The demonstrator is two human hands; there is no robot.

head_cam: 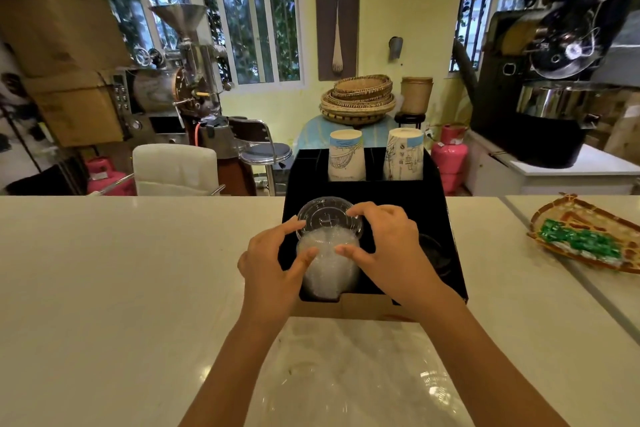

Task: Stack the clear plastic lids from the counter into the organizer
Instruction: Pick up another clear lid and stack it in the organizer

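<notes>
A tall stack of clear plastic lids stands in the front left compartment of the black organizer on the counter. My left hand holds the stack's left side, thumb low and fingers near the top lid. My right hand grips the right side, fingers over the top lid's rim and thumb against the stack. The front right compartment holds dark lids, partly hidden by my right hand.
Two stacks of paper cups stand upside down in the organizer's back compartments. A woven tray with green packets lies on the counter at the right. Pale counter stretches to the left and toward me.
</notes>
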